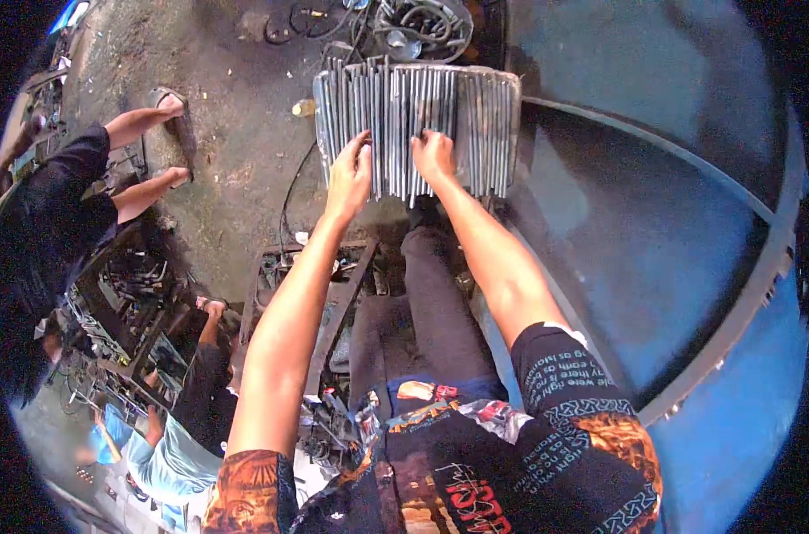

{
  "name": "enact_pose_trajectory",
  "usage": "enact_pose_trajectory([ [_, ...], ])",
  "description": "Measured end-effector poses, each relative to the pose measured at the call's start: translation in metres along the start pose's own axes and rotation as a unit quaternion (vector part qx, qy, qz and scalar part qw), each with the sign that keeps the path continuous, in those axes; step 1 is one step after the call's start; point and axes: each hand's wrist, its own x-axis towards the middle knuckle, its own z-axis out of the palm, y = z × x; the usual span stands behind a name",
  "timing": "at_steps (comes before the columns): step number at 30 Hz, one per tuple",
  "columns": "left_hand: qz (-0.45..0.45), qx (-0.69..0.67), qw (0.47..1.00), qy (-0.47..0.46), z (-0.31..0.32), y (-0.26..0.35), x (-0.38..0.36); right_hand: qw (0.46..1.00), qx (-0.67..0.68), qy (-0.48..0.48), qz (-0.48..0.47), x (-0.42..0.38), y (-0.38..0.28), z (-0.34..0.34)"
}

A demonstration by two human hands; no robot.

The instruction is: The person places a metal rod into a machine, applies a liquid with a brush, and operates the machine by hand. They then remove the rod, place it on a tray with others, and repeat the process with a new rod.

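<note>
Many thin grey metal rods (pixel 391 125) lie side by side, lengthwise to me, across a worn flat board (pixel 462 125). My left hand (pixel 351 173) is at the left part of the row, its thumb and index finger apart over the rods. On the right of the middle, my right hand (pixel 434 156) touches the rods with bent fingers; whether a rod is between them is too small to tell. More rods (pixel 489 133) lie at the board's right side, darker and browner than the rest.
Coiled cables or hoses (pixel 422 27) lie beyond the board. A blue metal structure (pixel 636 222) with a curved rim fills the right. At left are a person in dark clothes (pixel 57 196), another in light blue (pixel 169 458), and metal racks with parts (pixel 129 303).
</note>
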Motion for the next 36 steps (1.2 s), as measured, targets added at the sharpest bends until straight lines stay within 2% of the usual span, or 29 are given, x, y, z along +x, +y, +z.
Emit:
enact_pose_trajectory([
  [3,-0.001,0.014,1.0,0.01,0.007,-0.018,-0.004,0.994,-0.045,0.048,-0.092,0.011,0.021,0.028],
  [8,-0.021,0.021,1.0,0.002,0.019,-0.037,-0.004,0.998,-0.052,0.025,-0.035,0.014,0.017,0.04],
  [11,-0.011,0.033,0.999,0.009,0.027,-0.05,-0.005,0.996,-0.036,0.075,-0.005,0.018,0.02,0.053],
  [14,-0.041,0.043,0.998,-0.009,0.028,-0.046,-0.006,0.998,-0.026,0.062,0.017,0.021,0.019,0.051],
  [16,-0.051,0.027,0.998,-0.012,0.031,-0.049,-0.007,0.999,-0.001,0.048,-0.011,0.025,0.027,0.051],
  [18,-0.014,0.056,0.998,0.0,0.033,-0.048,-0.006,0.996,0.046,0.082,-0.01,0.023,0.03,0.051],
  [19,-0.05,0.052,0.997,-0.022,0.034,-0.045,-0.006,0.994,0.085,0.072,-0.02,0.021,0.032,0.047],
  [20,-0.048,0.052,0.997,-0.025,0.035,-0.041,-0.006,0.99,0.124,0.064,-0.031,0.018,0.034,0.042],
  [22,-0.04,0.044,0.998,-0.026,0.039,-0.033,-0.009,0.984,0.137,0.105,-0.053,0.007,0.037,0.029],
  [23,-0.028,0.036,0.998,-0.043,0.041,-0.03,-0.005,0.988,0.121,0.087,-0.034,0.004,0.042,0.017],
  [24,-0.024,0.037,0.998,-0.048,0.044,-0.026,-0.004,0.984,0.126,0.124,-0.029,0.001,0.052,0.01],
  [26,-0.015,0.042,0.998,-0.051,0.049,-0.021,-0.003,0.986,0.09,0.141,0.021,0.005,0.073,-0.007],
  [27,-0.013,0.05,0.997,-0.061,0.053,-0.023,-0.002,0.98,0.009,0.2,-0.01,0.008,0.087,-0.01],
  [29,-0.017,0.05,0.996,-0.068,0.06,-0.026,-0.001,0.984,-0.03,0.177,-0.004,0.022,0.112,-0.017],
  [34,-0.03,0.063,0.995,-0.078,0.073,-0.024,-0.006,0.978,-0.184,0.094,-0.026,0.037,0.117,-0.03],
  [36,-0.036,0.055,0.994,-0.088,0.073,-0.022,-0.01,0.975,-0.207,0.078,-0.006,0.045,0.113,-0.03],
])
